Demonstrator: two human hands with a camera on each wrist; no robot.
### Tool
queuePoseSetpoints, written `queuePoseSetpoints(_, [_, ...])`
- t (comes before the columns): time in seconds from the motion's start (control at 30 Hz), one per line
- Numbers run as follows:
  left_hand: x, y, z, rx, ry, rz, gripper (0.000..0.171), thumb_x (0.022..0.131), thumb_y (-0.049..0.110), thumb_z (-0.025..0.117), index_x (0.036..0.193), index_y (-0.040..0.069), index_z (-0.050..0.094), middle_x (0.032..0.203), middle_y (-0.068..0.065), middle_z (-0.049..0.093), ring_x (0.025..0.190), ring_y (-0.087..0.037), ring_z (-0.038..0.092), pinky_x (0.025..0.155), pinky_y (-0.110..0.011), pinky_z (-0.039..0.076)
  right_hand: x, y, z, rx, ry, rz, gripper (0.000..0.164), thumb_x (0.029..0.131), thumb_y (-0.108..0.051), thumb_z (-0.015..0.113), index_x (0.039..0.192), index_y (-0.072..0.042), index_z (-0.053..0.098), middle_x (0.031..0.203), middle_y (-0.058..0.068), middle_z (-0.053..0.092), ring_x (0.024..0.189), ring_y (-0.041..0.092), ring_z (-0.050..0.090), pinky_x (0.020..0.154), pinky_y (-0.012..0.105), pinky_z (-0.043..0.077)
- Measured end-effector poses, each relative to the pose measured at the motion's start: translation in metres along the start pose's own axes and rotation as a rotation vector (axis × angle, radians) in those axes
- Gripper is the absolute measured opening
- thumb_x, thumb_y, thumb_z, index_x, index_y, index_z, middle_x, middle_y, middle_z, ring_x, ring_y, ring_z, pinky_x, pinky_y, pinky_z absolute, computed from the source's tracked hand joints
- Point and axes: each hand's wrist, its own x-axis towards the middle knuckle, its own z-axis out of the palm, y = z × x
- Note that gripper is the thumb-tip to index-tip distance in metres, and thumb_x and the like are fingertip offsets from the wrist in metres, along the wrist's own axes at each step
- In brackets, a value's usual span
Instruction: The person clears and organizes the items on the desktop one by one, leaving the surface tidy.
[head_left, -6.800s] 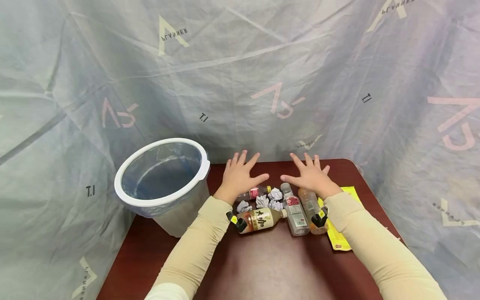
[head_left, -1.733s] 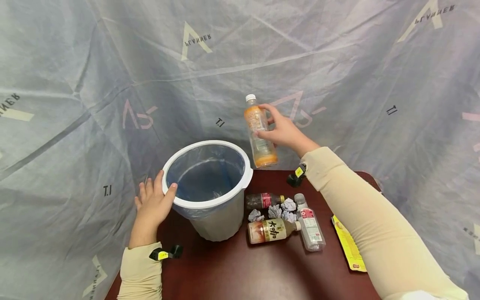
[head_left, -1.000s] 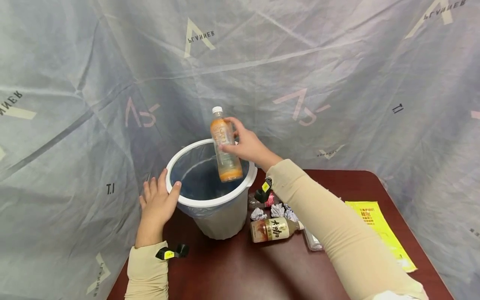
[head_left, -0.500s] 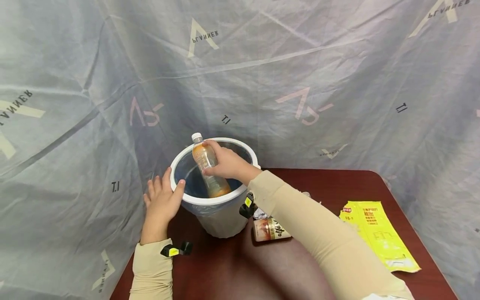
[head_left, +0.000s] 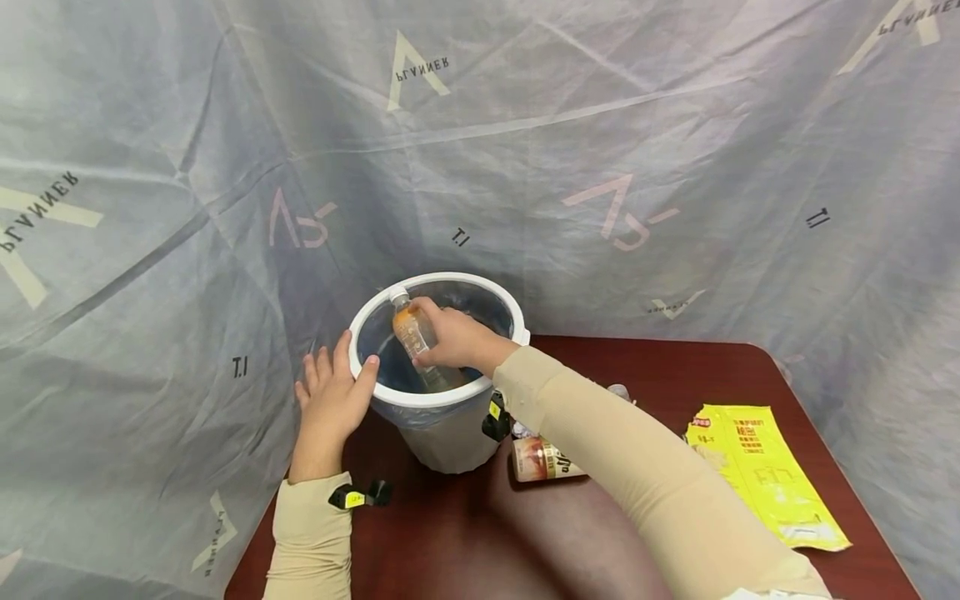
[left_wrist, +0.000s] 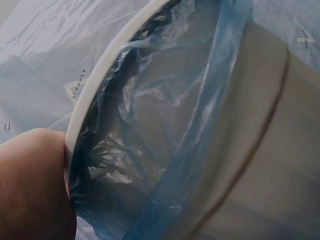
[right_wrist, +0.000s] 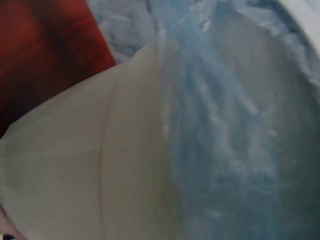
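Observation:
In the head view my right hand [head_left: 457, 337] grips a clear plastic bottle [head_left: 411, 332] with orange bands and a white cap. The bottle is tilted inside the mouth of a white-rimmed trash can [head_left: 450, 442], its lower end down in the blue liner bag [left_wrist: 175, 165]. My left hand [head_left: 333, 400] rests against the left side of the rim, fingers spread. In the left wrist view part of that hand [left_wrist: 35, 180] meets the rim. The right wrist view shows the can's outer wall [right_wrist: 125, 160] and the liner's folded edge; the right hand is out of sight there.
A brown-labelled drink bottle [head_left: 536, 460] lies right of the can, partly hidden by the right forearm. Crumpled paper [head_left: 521, 431] and another bottle's tip [head_left: 618, 390] peek out near it. A yellow wrapper [head_left: 772, 475] lies at the table's right side. A grey curtain hangs behind.
My right hand took the orange-banded bottle from the table, carried it left over the can, and lowered it into the mouth. My left hand moved to the can's rim.

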Motion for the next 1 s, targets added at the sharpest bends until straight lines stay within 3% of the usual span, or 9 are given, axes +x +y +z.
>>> queuePoseSetpoints(0.13, [0.000,0.000,-0.001,-0.008,-0.007,0.011,0.082,0.102,0.066,0.028,0.164,0.018,0.006,0.162,-0.036,-0.001,0.148,-0.053,-0.017,0.109,-0.078,-0.009,0.002,0.000,0.003,-0.047,-0.016,0.016,0.091,0.087,-0.041,0.080,0.157,-0.028,0.023,0.127,0.011,0.060,0.102,0.025,0.065,0.083,0.040,0.054])
queuePoseSetpoints(0.4, [-0.004,0.008,-0.005,-0.012,-0.016,-0.003,0.080,0.102,0.064,0.029,0.164,0.019,0.006,0.162,-0.036,0.001,0.149,-0.051,-0.015,0.111,-0.076,-0.007,0.003,0.001,0.006,-0.047,-0.049,0.035,0.091,0.089,-0.039,0.078,0.157,-0.025,0.020,0.130,0.015,0.057,0.107,0.026,0.064,0.085,0.039,0.053])
queuePoseSetpoints(0.67, [-0.003,0.008,-0.005,-0.011,-0.012,-0.003,0.079,0.103,0.061,0.030,0.164,0.018,0.006,0.163,-0.035,0.001,0.150,-0.051,-0.015,0.111,-0.075,-0.007,0.004,0.003,0.009,0.009,-0.196,0.031,0.084,0.091,-0.027,0.078,0.153,-0.021,0.022,0.124,0.018,0.055,0.081,0.022,0.063,0.063,0.034,0.053])
queuePoseSetpoints(0.8, [-0.003,0.008,-0.006,0.011,-0.022,-0.011,0.077,0.104,0.058,0.031,0.164,0.018,0.005,0.163,-0.035,0.001,0.150,-0.050,-0.015,0.112,-0.075,-0.007,0.004,0.003,0.009,-0.003,-0.224,0.028,0.080,0.092,-0.027,0.077,0.153,-0.021,0.025,0.133,0.018,0.053,0.086,0.019,0.061,0.069,0.033,0.051])
queuePoseSetpoints(1.0, [-0.003,0.008,-0.006,0.015,-0.017,-0.016,0.076,0.104,0.057,0.032,0.164,0.018,0.006,0.163,-0.034,0.003,0.150,-0.050,-0.014,0.112,-0.075,-0.005,0.005,0.003,0.007,-0.047,-0.192,0.012,0.083,0.091,-0.029,0.078,0.155,-0.023,0.026,0.142,0.017,0.048,0.104,0.020,0.062,0.082,0.034,0.052])
